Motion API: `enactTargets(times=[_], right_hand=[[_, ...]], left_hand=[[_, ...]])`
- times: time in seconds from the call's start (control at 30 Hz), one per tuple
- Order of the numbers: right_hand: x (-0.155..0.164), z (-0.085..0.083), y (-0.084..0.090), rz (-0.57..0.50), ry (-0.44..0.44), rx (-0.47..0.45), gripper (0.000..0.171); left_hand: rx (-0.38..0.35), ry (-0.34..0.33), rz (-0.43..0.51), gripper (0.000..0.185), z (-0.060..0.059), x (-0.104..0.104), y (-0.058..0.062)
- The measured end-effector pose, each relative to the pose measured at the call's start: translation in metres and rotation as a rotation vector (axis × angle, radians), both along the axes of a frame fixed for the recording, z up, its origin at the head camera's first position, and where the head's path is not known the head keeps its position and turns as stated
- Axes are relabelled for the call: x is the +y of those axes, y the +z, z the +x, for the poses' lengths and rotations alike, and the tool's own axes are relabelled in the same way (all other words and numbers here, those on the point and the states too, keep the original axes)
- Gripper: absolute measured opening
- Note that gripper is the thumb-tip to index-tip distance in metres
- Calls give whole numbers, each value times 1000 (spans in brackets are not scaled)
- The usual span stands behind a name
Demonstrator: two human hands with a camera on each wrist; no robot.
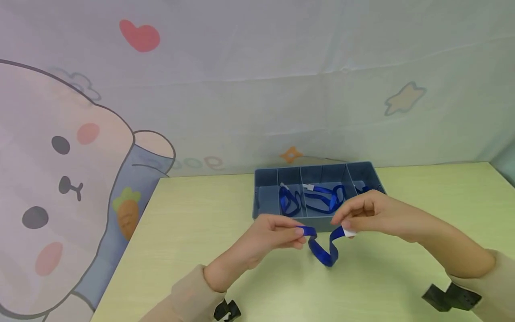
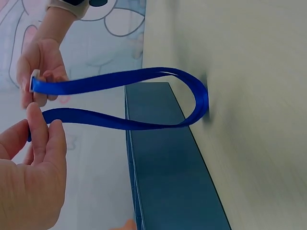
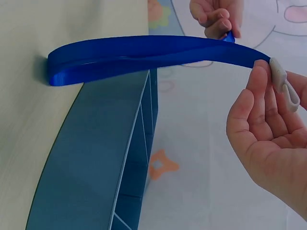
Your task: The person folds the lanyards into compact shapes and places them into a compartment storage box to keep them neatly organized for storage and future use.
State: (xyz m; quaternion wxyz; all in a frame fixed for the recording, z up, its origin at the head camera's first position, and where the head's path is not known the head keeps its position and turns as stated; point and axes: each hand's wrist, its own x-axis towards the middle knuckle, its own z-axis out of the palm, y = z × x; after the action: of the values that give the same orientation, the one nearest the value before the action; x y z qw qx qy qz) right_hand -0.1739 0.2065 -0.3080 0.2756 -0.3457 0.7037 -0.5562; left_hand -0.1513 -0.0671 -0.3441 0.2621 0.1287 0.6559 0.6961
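The left hand [image 1: 268, 234] and right hand [image 1: 368, 213] each pinch one end of a blue cloth strap [image 1: 323, 250], which sags onto the green worktop [image 1: 193, 232] by the grey plastic divided box [image 1: 265, 199].

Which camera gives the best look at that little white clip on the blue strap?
The right wrist view: the white clip sits close, held by the right hand. The left wrist view shows it small at the blue strap end; the head view, a white speck.

**Pale green table with one tray**

A pale yellow-green table [image 1: 193, 232] carries a grey-blue divided tray [image 1: 265, 203], which sits near the far edge, right of centre. A blue strap [image 1: 322, 252] touches the tabletop with its hanging loop just before the tray's near wall.
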Motion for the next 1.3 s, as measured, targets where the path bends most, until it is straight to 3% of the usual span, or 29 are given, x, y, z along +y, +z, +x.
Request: enactTargets(times=[0.37, 0.63, 0.83, 1.07, 1.3], right_hand=[[-25, -1, -1, 41, -25, -45, 21], [-35, -2, -2, 69, -67, -54, 19], [-39, 0, 0, 62, -89, -59, 19], [-43, 0, 1, 86, -112, -48, 27], [-44, 0, 5, 101, -137, -87, 22]], left_hand=[[4, 45, -17, 21, 5, 15, 4], [63, 58, -94, 19, 8, 23, 7], [157, 75, -181, 17, 11, 24, 9], [338, 104, -303, 17, 13, 26, 8], [462, 126, -342, 18, 15, 29, 6]])
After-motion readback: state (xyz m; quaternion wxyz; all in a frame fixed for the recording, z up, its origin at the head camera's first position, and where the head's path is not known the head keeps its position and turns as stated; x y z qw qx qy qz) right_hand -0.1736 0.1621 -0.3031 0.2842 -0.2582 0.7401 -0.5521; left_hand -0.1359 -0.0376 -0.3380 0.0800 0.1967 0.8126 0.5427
